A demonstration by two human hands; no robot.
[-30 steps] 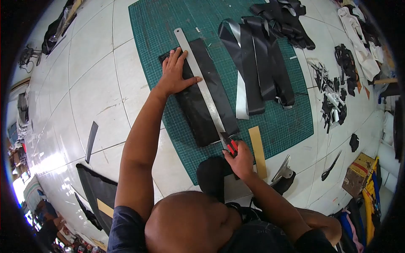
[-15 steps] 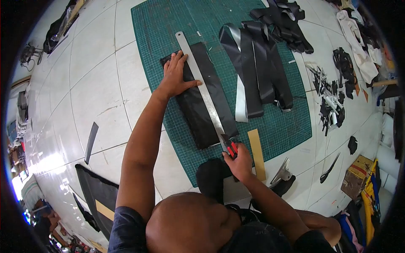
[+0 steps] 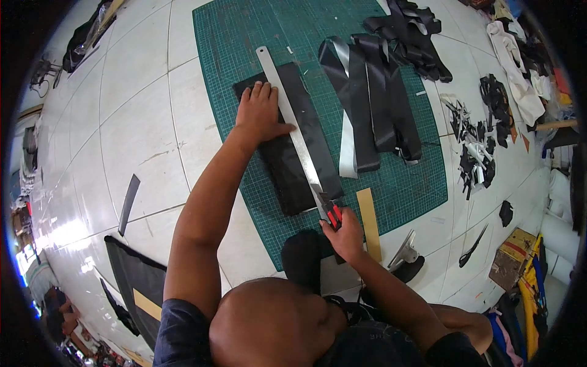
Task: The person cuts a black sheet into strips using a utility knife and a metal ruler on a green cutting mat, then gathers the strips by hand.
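Note:
My left hand (image 3: 258,116) lies flat with its fingers stretched on dark folded material (image 3: 286,180), its thumb reaching onto a long steel ruler (image 3: 304,156). The ruler runs lengthwise over the black material, and a smooth black strip (image 3: 309,107) shows along its right side. In my right hand (image 3: 347,237) is a red and black utility knife (image 3: 334,214), its tip at the near end of the ruler. Beneath all this is a green cutting mat (image 3: 226,43).
Long black strips (image 3: 367,110) lie folded on the mat's right side, more black strips (image 3: 409,37) beyond them. A tan strip (image 3: 369,223) crosses the mat's near edge. On the tiles at right are scraps (image 3: 477,150), scissors (image 3: 472,248) and a box (image 3: 513,257).
My left hand has slid a little nearer along the ruler, its fingers closer together. The knife in my right hand stays by the ruler's near end. The view has shifted slightly.

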